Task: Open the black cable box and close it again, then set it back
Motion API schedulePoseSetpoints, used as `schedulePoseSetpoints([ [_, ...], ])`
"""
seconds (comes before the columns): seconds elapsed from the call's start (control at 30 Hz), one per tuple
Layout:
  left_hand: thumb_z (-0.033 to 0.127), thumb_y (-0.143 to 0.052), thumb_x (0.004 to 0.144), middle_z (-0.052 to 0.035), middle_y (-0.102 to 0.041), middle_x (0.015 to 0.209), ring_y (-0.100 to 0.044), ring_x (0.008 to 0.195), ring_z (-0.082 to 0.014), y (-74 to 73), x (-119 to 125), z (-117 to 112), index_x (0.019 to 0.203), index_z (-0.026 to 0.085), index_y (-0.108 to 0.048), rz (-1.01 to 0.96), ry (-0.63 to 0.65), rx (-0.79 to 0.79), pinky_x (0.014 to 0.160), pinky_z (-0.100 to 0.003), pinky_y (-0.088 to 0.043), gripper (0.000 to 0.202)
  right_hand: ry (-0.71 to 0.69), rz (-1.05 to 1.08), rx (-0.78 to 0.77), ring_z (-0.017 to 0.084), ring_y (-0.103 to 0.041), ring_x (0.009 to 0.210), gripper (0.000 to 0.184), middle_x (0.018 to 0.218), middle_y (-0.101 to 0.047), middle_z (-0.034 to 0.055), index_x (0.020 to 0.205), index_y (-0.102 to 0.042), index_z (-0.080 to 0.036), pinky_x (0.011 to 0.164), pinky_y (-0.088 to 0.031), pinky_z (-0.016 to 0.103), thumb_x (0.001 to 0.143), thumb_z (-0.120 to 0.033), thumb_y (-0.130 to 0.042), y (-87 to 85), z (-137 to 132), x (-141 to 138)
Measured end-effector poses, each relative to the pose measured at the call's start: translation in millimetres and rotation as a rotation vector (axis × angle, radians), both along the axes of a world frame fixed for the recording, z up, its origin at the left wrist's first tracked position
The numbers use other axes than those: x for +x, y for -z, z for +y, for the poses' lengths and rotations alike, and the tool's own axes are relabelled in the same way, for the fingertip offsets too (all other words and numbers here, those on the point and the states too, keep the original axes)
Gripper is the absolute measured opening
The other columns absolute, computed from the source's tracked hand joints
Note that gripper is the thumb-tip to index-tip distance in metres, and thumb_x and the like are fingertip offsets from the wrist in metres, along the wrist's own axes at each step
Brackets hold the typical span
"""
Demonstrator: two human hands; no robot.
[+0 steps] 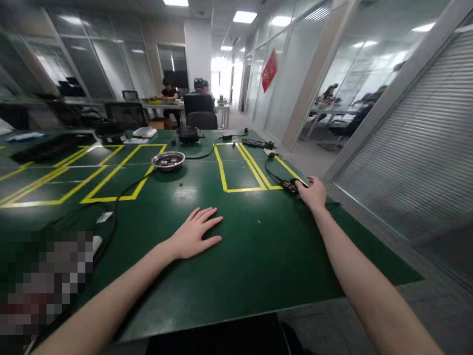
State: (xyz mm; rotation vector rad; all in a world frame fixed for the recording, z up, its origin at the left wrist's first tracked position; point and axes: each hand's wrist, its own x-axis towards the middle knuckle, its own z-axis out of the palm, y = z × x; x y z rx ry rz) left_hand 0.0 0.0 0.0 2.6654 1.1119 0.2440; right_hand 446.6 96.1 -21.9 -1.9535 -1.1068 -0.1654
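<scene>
My left hand (195,232) lies flat on the green tabletop (236,276), fingers spread, holding nothing. Over at the right edge, my right hand (313,194) has its thumb and fingers closed around the end of a small black corded item (289,186) with light markings; its exact kind is unclear. From this item a black cord (271,172) curves away toward a small white and black piece (270,154). Part of the item is hidden beneath my fingers.
Yellow tape (244,190) marks rectangles on the table. A metal bowl (168,160) holds small metal pieces. Behind it sits a black pouch-like object (188,134). Folded black gear (256,143) lies at the back right. A long cord (117,207) crosses the left side.
</scene>
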Motion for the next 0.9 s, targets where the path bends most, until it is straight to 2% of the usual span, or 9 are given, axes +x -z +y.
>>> schedulePoseSetpoints([
  [0.17, 0.062, -0.048, 0.104, -0.0098, -0.037, 0.168, -0.035, 0.155, -0.0308, 2.1, -2, 0, 0.155, 0.029, -0.049, -0.047, 0.023, 0.032, 0.130, -0.055, -0.020, 0.062, -0.105, -0.071, 0.033, 0.028, -0.056, 0.090, 0.043, 0.095, -0.058, 0.0084, 0.099, -0.072, -0.018, 0.082, -0.048, 0.039, 0.069, -0.049, -0.076, -8.1, -3, 2],
  [0.33, 0.063, -0.047, 0.104, -0.0098, -0.037, 0.169, -0.034, 0.156, -0.0311, 0.5, -1, -1, 0.156, 0.029, -0.048, -0.043, 0.021, 0.031, 0.130, -0.056, -0.021, 0.062, -0.081, -0.088, 0.076, 0.027, -0.057, 0.086, 0.048, 0.093, -0.059, 0.0087, 0.103, -0.076, -0.015, 0.078, -0.048, 0.038, 0.068, -0.048, -0.078, -16.0, -7, 6],
  [0.47, 0.061, -0.049, 0.103, -0.0118, -0.037, 0.168, -0.034, 0.156, -0.0323, -0.9, -1, -1, 0.156, 0.026, -0.049, -0.035, 0.010, 0.013, 0.129, -0.057, -0.020, 0.063, -0.083, -0.116, -0.121, 0.028, -0.063, 0.083, 0.046, 0.094, -0.067, 0.0112, 0.099, -0.081, -0.016, 0.072, -0.050, 0.036, 0.067, -0.049, -0.081, -11.7, -6, 6],
  [0.6, 0.061, -0.049, 0.104, -0.0105, -0.038, 0.168, -0.035, 0.155, -0.0309, 0.8, -2, -1, 0.156, 0.029, -0.048, -0.048, 0.028, 0.037, 0.129, -0.057, -0.021, 0.061, -0.094, -0.139, -0.309, 0.031, -0.070, 0.086, 0.044, 0.097, -0.075, 0.0120, 0.097, -0.085, -0.021, 0.067, -0.051, 0.035, 0.068, -0.054, -0.081, -10.0, -5, 4],
  [0.77, 0.061, -0.049, 0.104, -0.0115, -0.038, 0.168, -0.035, 0.156, -0.0313, 1.4, -2, 0, 0.156, 0.028, -0.048, -0.056, 0.031, 0.041, 0.129, -0.057, -0.021, 0.061, -0.077, -0.103, -0.427, 0.034, -0.072, 0.092, 0.047, 0.102, -0.079, 0.0115, 0.106, -0.084, -0.023, 0.067, -0.052, 0.036, 0.070, -0.053, -0.082, -19.1, -9, -1],
  [0.9, 0.062, -0.048, 0.104, -0.0116, -0.037, 0.168, -0.035, 0.155, -0.0315, 0.2, -2, -1, 0.156, 0.028, -0.049, -0.041, 0.025, 0.034, 0.129, -0.057, -0.022, 0.062, -0.100, -0.137, -0.427, 0.033, -0.072, 0.092, 0.047, 0.100, -0.080, 0.0101, 0.106, -0.083, -0.025, 0.063, -0.051, 0.035, 0.071, -0.055, -0.080, -23.8, -13, -5],
])
